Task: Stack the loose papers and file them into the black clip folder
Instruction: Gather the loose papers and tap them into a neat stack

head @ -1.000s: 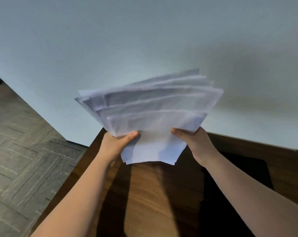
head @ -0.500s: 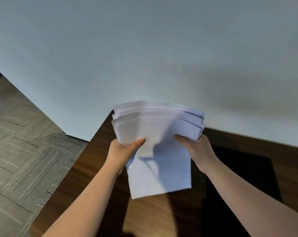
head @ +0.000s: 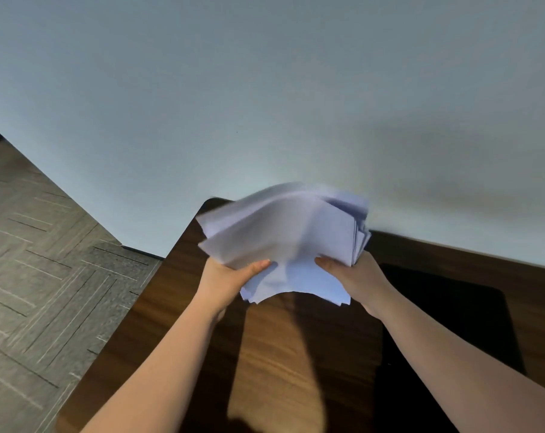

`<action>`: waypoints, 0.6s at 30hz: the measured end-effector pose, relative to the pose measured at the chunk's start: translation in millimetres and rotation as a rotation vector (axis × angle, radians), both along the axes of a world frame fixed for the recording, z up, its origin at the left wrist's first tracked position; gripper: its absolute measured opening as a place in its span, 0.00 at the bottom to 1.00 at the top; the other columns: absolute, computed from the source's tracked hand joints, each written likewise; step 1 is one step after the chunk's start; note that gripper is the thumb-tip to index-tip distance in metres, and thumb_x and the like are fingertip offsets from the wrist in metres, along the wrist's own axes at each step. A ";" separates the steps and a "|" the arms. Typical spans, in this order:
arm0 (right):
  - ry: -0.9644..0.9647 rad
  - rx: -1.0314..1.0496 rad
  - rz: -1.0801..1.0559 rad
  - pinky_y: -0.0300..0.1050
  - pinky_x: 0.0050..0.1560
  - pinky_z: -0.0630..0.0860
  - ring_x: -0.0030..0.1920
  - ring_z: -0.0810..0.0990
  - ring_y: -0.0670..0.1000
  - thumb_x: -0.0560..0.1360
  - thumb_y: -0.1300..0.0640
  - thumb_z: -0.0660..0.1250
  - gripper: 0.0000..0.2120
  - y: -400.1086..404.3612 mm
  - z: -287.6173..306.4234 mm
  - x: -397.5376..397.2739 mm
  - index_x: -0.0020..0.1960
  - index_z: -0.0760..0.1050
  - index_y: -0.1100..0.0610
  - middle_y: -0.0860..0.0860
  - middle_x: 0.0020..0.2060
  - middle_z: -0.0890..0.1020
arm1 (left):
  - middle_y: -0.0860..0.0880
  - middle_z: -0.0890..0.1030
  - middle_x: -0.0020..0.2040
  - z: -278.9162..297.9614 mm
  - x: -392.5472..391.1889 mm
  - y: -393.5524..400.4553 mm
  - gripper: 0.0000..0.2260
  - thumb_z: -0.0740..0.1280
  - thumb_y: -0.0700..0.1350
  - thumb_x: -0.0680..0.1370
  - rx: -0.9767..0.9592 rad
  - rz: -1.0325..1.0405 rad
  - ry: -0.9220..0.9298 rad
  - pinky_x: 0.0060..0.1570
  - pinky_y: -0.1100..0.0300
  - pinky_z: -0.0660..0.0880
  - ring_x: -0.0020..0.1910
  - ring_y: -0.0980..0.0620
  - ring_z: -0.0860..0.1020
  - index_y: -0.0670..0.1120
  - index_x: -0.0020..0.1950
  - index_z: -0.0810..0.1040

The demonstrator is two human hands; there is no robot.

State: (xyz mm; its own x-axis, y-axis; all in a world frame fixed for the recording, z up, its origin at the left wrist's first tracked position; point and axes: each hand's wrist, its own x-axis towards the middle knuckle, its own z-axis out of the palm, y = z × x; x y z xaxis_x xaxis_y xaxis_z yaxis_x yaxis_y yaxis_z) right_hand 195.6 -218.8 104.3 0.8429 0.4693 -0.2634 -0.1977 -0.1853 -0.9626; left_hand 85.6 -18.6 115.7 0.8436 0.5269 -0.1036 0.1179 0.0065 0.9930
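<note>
A bundle of white papers (head: 283, 235) is held in the air above the far part of the wooden table (head: 283, 354). The sheets are uneven and blurred, their near edge bowed upward. My left hand (head: 230, 276) grips the bundle's left side with the thumb on top. On the right side my right hand (head: 355, 276) grips it the same way. The black clip folder (head: 452, 323) lies flat on the table to the right, partly under my right forearm.
A pale wall (head: 265, 89) runs straight behind the table's far edge. Grey patterned floor (head: 46, 276) lies to the left, beyond the table's left edge.
The bundle tipped forward and down from its raised, fanned pose a second ago, hung nearly upright half a second ago, and is now tilted flatter with its near edge lifted.
</note>
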 end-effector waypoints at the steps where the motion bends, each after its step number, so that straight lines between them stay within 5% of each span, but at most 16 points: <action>1: 0.016 -0.004 0.005 0.44 0.49 0.77 0.51 0.81 0.51 0.71 0.57 0.73 0.08 0.5 -2.5 -0.3 0.45 0.77 0.46 0.49 0.46 0.83 | 0.52 0.86 0.49 -9.1 -3.0 -0.5 0.21 0.78 0.43 0.63 -0.011 -0.010 0.030 0.44 0.66 0.80 0.51 0.54 0.84 0.48 0.54 0.81; 8: 0.027 0.014 -0.026 0.50 0.55 0.79 0.53 0.82 0.52 0.65 0.57 0.78 0.21 -9.0 -9.0 4.8 0.56 0.77 0.51 0.51 0.51 0.83 | 0.50 0.86 0.54 -25.9 -7.0 0.3 0.27 0.81 0.51 0.60 -0.143 0.033 0.095 0.54 0.56 0.78 0.56 0.50 0.82 0.49 0.57 0.81; 13: -0.065 0.033 0.022 0.33 0.48 0.79 0.50 0.79 0.41 0.67 0.62 0.76 0.28 -14.1 -6.9 11.2 0.65 0.73 0.51 0.49 0.56 0.80 | 0.50 0.83 0.58 -18.2 -1.2 2.1 0.30 0.79 0.53 0.64 -0.078 -0.023 0.067 0.57 0.56 0.76 0.59 0.52 0.80 0.50 0.64 0.76; 18: -0.013 0.051 -0.085 0.39 0.52 0.74 0.56 0.78 0.46 0.64 0.52 0.78 0.29 -6.4 -7.4 4.6 0.62 0.73 0.49 0.43 0.55 0.80 | 0.44 0.82 0.54 -4.9 12.7 -15.0 0.36 0.80 0.63 0.53 -0.138 0.008 -0.040 0.56 0.48 0.77 0.56 0.43 0.80 0.48 0.55 0.78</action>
